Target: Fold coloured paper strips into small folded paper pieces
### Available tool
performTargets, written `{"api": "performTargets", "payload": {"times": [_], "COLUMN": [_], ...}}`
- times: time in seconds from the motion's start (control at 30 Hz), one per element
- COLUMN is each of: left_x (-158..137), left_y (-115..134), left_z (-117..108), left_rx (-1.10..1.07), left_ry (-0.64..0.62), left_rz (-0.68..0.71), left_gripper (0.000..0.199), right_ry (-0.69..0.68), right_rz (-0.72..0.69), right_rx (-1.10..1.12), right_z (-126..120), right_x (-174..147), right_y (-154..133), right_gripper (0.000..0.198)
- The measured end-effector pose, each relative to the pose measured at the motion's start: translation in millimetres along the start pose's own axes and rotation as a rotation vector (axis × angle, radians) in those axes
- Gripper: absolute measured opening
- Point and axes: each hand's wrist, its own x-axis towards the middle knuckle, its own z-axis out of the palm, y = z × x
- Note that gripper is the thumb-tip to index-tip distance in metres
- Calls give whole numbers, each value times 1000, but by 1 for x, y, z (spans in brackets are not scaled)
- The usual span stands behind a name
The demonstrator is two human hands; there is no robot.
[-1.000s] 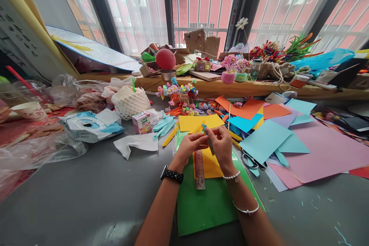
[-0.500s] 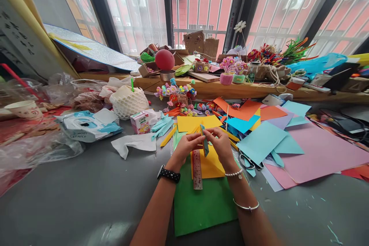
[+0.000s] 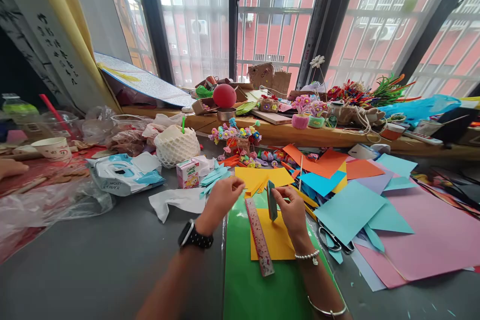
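My right hand (image 3: 292,210) pinches a narrow folded piece of blue-green paper (image 3: 272,201) between thumb and fingers, upright over the yellow paper (image 3: 279,240). My left hand (image 3: 224,195) is apart from it to the left, fingers drawn together, with nothing visible in them. Below both hands a pink patterned ruler (image 3: 259,237) lies slanted across the yellow sheet and a green mat (image 3: 243,285). Cut light-blue strips (image 3: 214,177) lie just beyond my left hand. Scissors (image 3: 332,240) rest to the right of my right hand, partly under light-blue paper (image 3: 350,210).
Pink paper (image 3: 442,225) and orange sheets (image 3: 322,160) spread at right. Wet wipes (image 3: 125,175), a tissue (image 3: 178,202) and a small box (image 3: 188,174) stand left. Crafted flowers (image 3: 236,135) are behind. Another person's hand (image 3: 13,167) shows at far left.
My left hand has let go of the folded paper and moved left. My right hand keeps the paper, now lower in view. The ruler shows more fully and more slanted; the camera view has shifted.
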Motion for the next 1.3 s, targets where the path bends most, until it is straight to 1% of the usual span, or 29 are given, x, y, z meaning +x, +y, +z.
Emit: {"api": "performTargets", "payload": {"times": [0.07,0.13,0.17,0.23,0.33,0.43,0.63,0.77,0.9,0.97,1.03,1.07,1.1,1.13,1.2,1.23,1.27,1.3], "left_x": [20,43,54,73,91,97,104,103,87,71,52,43,34,26,14,11,8,6], "left_y": [-4,-9,-11,-16,-23,-27,-28,-16,10,24,34,36,36,34,27,24,20,18], "left_z": [-8,-7,-5,1,8,11,6,-3,-18,-26,-31,-30,-27,-23,-9,-1,8,16], "left_rx": [294,578,676,793,816,828,840,834,806,696,493,349,178,-18,-395,-506,-567,-597], "left_ry": [71,101,89,55,53,39,-11,6,38,156,256,270,229,166,15,-39,-92,-107], "left_rz": [28,0,-21,-68,-92,-113,-109,-44,76,168,185,181,175,138,13,-24,-44,-55], "left_gripper": [25,27,28,27,28,29,28,31,32,29,27,25,24,24,28,29,29,29], "right_ry": [11,23,26,29,26,23,18,16,36,35,36,38,40,41,35,29,26,24], "right_rz": [-15,-28,-32,-35,-39,-47,-1,0,-8,-5,-4,-2,0,5,10,9,8,6], "right_rx": [-21,-31,-30,-21,-14,-20,-21,-26,-43,-54,-64,-68,-68,-64,-54,-50,-46,-44], "right_z": [0,-1,-1,-1,0,1,0,-2,-2,-2,-2,-2,-1,-1,-1,-1,-1,-1], "right_x": [0,-1,-1,-1,-1,-1,-1,0,0,0,-1,-1,-1,-1,-1,-1,-1,-1], "right_y": [0,-1,-1,-1,-1,-1,-5,-5,-2,-1,0,0,1,1,0,0,-1,-2], "right_gripper": [28,27,27,27,26,25,26,25,25,26,27,27,27,27,27,27,27,27]}}
